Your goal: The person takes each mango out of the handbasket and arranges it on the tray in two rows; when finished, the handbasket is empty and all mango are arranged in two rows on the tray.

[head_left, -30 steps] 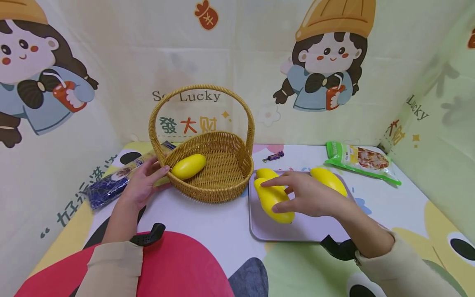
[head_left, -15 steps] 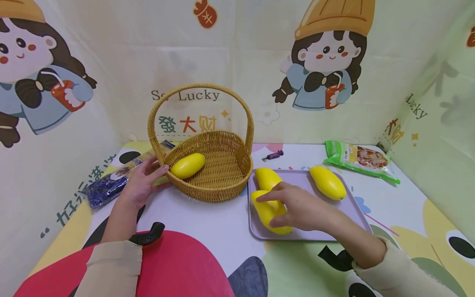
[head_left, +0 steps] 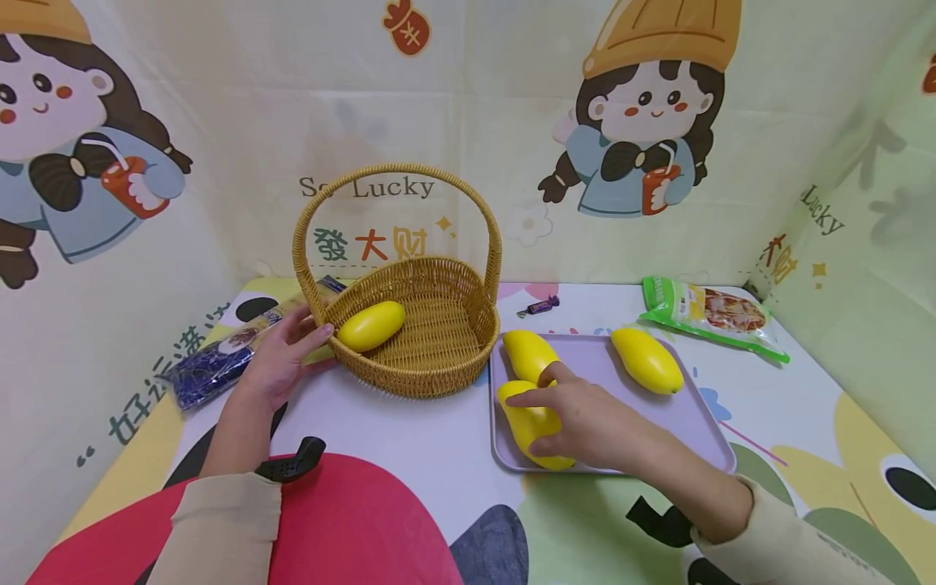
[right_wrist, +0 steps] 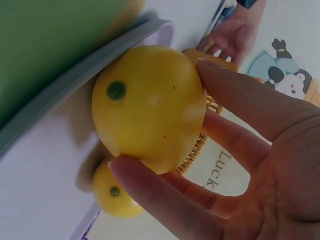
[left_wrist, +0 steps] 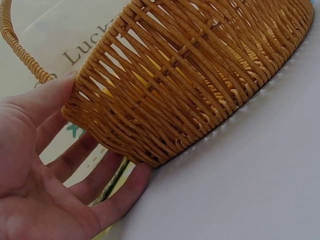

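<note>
My left hand (head_left: 281, 361) holds the left side of a wicker basket (head_left: 431, 380), thumb at its rim and the other fingers along the outer wall. One yellow mango (head_left: 373, 327) lies inside that basket. On a lilac tray (head_left: 621, 455) to the right, my right hand (head_left: 595, 422) grips another mango (right_wrist: 145, 110) between thumb and fingers, at the tray's front left. Behind it lies a mango (head_left: 528, 353), and a further mango (head_left: 647, 361) rests at the tray's back right. The held mango is partly covered by the fingers in the head view.
A dark blue and yellow packet (head_left: 219, 361) lies left of the basket, partly behind the left hand. Behind the tray is a small purple wrapped candy (head_left: 539, 306). A green food packet (head_left: 717, 317) lies at the back right, near the cloth wall.
My right hand and the mango under it have moved toward the tray's front edge, away from the mango behind. My left hand and the basket have stayed in place.
</note>
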A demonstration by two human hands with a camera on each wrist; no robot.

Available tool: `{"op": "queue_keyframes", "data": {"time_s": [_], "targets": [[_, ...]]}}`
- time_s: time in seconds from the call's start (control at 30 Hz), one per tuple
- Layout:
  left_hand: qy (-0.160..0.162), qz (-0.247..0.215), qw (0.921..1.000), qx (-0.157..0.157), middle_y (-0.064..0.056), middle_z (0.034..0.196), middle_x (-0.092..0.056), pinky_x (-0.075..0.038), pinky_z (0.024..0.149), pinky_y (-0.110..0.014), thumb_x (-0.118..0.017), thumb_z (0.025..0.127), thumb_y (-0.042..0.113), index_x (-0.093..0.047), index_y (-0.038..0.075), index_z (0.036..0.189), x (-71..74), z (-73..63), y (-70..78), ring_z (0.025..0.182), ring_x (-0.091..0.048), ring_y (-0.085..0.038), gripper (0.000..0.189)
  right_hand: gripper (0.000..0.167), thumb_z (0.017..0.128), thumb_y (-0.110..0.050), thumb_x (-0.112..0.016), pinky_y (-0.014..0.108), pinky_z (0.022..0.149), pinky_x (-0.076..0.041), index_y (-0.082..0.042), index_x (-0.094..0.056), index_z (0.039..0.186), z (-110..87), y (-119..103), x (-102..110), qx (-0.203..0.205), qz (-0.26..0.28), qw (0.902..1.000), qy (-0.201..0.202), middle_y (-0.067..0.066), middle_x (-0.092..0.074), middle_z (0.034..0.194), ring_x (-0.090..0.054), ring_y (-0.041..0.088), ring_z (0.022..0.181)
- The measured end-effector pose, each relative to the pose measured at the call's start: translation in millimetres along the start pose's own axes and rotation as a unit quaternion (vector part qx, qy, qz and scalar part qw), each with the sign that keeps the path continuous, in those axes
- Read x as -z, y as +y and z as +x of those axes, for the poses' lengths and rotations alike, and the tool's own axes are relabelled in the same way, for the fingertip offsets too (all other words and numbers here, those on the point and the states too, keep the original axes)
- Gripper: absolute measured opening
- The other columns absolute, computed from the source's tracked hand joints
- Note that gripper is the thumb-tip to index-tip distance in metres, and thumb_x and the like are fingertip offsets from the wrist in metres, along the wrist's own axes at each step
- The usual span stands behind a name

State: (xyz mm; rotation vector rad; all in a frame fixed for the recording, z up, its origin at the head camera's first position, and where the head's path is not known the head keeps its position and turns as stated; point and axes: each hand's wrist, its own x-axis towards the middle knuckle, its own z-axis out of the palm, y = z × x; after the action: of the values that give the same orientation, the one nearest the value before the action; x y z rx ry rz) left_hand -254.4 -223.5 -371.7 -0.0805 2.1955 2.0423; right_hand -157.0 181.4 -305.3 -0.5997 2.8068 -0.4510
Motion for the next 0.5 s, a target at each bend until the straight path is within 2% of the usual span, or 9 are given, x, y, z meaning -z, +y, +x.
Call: {"op": "queue_keyframes", "data": {"time_s": [0.13, 0.37, 0.5], "targets": [[-0.001, -0.002, 1.0000, 0.001, -0.011, 0.173, -0.018, -0.051, 0.107, -0.047, -0.063, 0.104, 0.034, -0.019, 0.029, 0.167, 0.3, -0.4, 0.8, 0.150, -0.035, -0.034, 0.078, 0.056, 0.078, -0.023, -0.091, 0.032, 0.077, -0.053, -0.033, -0.073, 0.131, -0.3, -2.7, -0.1, -0.013, -0.010, 0.9999, 0.000, 0.013, -0.057, 0.127, -0.058, 0.021, 0.090], [-0.002, -0.009, 1.0000, 0.002, -0.011, 0.173, -0.019, -0.050, 0.108, -0.046, -0.065, 0.102, 0.036, -0.019, 0.029, 0.167, 0.0, -3.1, 2.6, 0.148, -0.038, -0.033, 0.080, 0.052, 0.081, -0.025, -0.089, 0.043, 0.089, -0.059, -0.032, -0.073, 0.130, -1.6, -3.7, 0.7, -0.010, -0.020, 0.9998, -0.003, 0.014, -0.057, 0.139, -0.064, 0.024, 0.100], [-0.002, -0.009, 1.0000, 0.001, -0.012, 0.173, -0.019, -0.048, 0.110, -0.048, -0.064, 0.103, 0.034, -0.019, 0.029, 0.167, -0.5, -4.0, 3.2, 0.149, -0.036, -0.034, 0.078, 0.052, 0.080, -0.026, -0.089, 0.040, 0.083, -0.057, -0.032, -0.074, 0.129, -3.9, -3.9, 3.2, -0.001, -0.033, 0.9995, -0.002, 0.012, -0.059, 0.135, -0.063, 0.022, 0.097]]}}
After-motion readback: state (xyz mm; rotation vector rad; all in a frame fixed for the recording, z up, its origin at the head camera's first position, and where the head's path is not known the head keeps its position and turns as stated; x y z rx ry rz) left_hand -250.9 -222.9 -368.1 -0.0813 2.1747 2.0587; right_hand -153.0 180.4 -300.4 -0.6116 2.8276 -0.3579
